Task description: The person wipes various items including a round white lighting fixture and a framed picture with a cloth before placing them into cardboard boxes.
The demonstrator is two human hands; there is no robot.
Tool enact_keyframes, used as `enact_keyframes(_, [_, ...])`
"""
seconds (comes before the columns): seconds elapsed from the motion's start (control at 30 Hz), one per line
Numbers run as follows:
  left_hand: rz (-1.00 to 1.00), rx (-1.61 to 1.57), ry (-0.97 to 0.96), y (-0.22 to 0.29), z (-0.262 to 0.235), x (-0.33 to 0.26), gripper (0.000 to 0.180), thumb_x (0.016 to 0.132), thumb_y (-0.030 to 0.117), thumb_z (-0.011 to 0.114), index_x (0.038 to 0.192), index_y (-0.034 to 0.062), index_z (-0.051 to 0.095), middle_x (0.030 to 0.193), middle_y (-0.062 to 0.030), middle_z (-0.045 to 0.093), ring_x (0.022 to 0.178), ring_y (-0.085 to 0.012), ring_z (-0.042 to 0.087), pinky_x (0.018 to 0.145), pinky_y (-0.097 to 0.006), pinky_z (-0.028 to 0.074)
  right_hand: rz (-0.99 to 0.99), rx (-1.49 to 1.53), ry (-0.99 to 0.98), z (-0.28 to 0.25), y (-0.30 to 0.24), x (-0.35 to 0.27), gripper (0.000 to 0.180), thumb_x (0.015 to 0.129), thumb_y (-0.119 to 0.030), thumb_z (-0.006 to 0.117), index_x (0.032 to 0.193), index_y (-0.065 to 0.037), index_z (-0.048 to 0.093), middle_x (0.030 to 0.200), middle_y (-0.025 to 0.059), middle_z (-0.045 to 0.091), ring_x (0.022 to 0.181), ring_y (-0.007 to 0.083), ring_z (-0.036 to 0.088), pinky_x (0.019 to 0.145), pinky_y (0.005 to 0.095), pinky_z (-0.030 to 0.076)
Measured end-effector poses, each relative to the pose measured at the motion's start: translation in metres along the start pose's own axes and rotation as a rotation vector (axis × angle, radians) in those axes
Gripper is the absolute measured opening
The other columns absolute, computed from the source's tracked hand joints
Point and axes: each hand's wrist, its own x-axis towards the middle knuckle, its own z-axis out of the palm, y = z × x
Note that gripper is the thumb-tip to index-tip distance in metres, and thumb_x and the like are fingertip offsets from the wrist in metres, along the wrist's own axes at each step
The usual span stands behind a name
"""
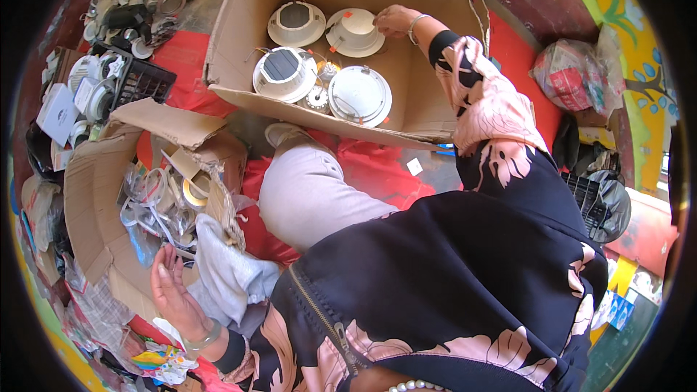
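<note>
My right hand [397, 21] reaches into a large cardboard box [428, 80]. Its fingers are bent against the rim of a white round downlight [356, 29], which lies tilted near the far side. To the left of that sits another downlight [296, 23] with a dark top, and nearer to me are a third like it [284, 72] and a flat white round one [360, 96]. Small lamp parts [316, 96] lie between them. My left hand [176, 296] is raised beside a grey cloth [231, 272], fingers stretched out and nothing seen in them.
A smaller torn cardboard box [91, 207] at left holds tangled plastic pieces and a tape roll [195, 192]. Farther left stands a black crate [143, 78] among heaped lamp parts. A stuffed plastic bag [573, 76] lies at right. Red sheeting [370, 174] covers the floor.
</note>
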Motion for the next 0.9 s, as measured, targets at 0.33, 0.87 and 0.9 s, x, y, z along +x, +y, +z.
enact_keyframes(0.33, [0.251,0.358,0.097,-0.019,-0.046,-0.087,0.038,0.089,0.02,0.053,0.119,-0.0033,0.051,0.117,-0.0131,0.056,0.11,-0.0227,0.052,0.096,-0.032,0.037,-0.758,0.59,0.098,-0.013,-0.207,-0.173,0.032,0.09,-0.013,0.05,0.117,0.003,0.053,0.108,0.0088,0.06,0.098,0.0162,0.057,0.086,0.028,0.046])
enact_keyframes(0.87, [0.493,0.586,-0.076,-0.016,-0.088,-0.117,0.034,0.084,0.018,0.059,0.113,-0.0001,0.057,0.115,-0.0214,0.055,0.106,-0.0353,0.053,0.092,-0.037,0.042,-1.576,-0.475,-0.134,0.211,-0.4,-0.267,0.032,0.073,-0.02,0.064,0.103,-0.01,0.059,0.091,0.0071,0.058,0.085,0.0258,0.057,0.073,0.0419,0.043])
enact_keyframes(0.9, [0.486,0.627,0.006,-0.008,-0.104,-0.113,0.032,0.085,0.018,0.058,0.112,0.0004,0.057,0.114,-0.0201,0.056,0.105,-0.0325,0.055,0.091,-0.036,0.043,-1.609,-0.392,-0.156,0.208,-0.397,-0.265,0.028,0.073,-0.019,0.064,0.099,-0.009,0.06,0.085,0.0074,0.058,0.081,0.0269,0.057,0.07,0.0416,0.044])
